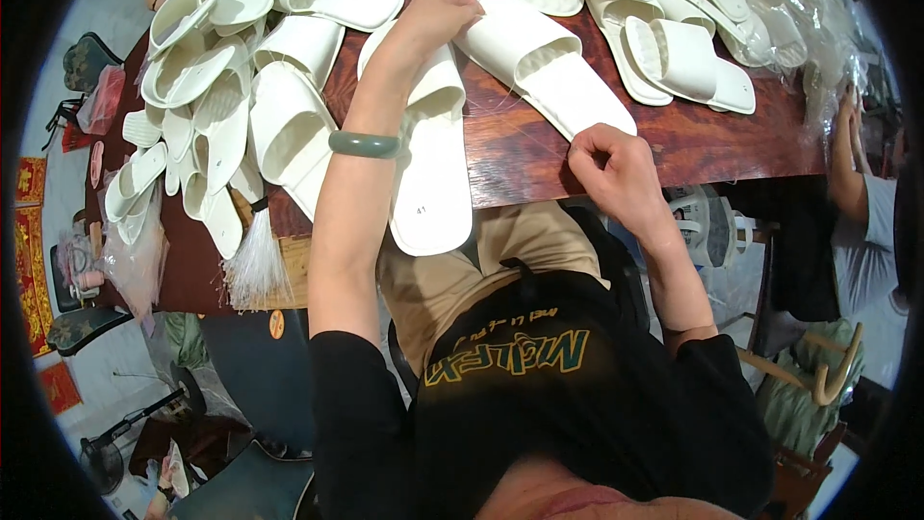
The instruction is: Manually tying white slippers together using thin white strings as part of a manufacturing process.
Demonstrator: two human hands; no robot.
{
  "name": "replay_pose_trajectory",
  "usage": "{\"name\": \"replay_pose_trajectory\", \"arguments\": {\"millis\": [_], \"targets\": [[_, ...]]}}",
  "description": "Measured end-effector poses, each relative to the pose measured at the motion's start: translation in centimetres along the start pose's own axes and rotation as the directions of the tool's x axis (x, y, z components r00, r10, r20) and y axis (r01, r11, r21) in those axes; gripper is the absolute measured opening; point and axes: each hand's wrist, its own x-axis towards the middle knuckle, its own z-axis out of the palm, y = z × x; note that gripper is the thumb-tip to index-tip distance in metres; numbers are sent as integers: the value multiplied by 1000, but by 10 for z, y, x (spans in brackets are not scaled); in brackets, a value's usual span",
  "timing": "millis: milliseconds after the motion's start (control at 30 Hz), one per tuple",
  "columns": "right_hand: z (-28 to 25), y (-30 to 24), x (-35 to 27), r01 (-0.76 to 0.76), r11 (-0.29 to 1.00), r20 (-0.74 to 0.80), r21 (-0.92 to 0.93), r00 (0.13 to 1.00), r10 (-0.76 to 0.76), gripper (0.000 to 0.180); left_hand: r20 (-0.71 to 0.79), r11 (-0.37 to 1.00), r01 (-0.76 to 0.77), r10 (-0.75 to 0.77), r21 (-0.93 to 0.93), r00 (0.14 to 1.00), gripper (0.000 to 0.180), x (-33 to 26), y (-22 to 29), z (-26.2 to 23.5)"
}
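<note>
White slippers (pixel 217 77) cover much of the reddish wooden surface (pixel 510 154). At its far right lies clear plastic wrapping (pixel 833 39); slippers show through, but whether inside or beneath, I cannot tell. One slipper (pixel 570 87) lies between both hands: left hand (pixel 438 19) at its toe, right hand (pixel 616 173) by its heel. All visible fingers are bent; I cannot tell if they pinch something. A green bangle (pixel 364 144) circles the left wrist.

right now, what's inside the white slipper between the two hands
In the white slipper, the footbed shows from the strap to the right hand; nothing else is visible on it. Toward the left hand, the strap covers the interior, which can't be seen.
</note>
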Motion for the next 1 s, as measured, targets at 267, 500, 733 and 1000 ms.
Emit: {"name": "replay_pose_trajectory", "arguments": {"millis": [267,500,733,1000], "targets": [[4,-6,61,96,948,46,-305,995,-86,21,-23,991,-12,9,-130,1000,16,-6,3,-4],[22,13,90,295,875,-62,-385,937,-343,18,38,920,53,-42,-388,998,18,-8,-2,-16],[28,23,98,305,849,-76,-431,926,-371,18,173,917,53,17,-394,985,19,-8,9,-18],[0,-40,102,340,904,-139,-260,913,-384,20,-138,844,-170,115,-509,984,17,-19,8,-21]]}}
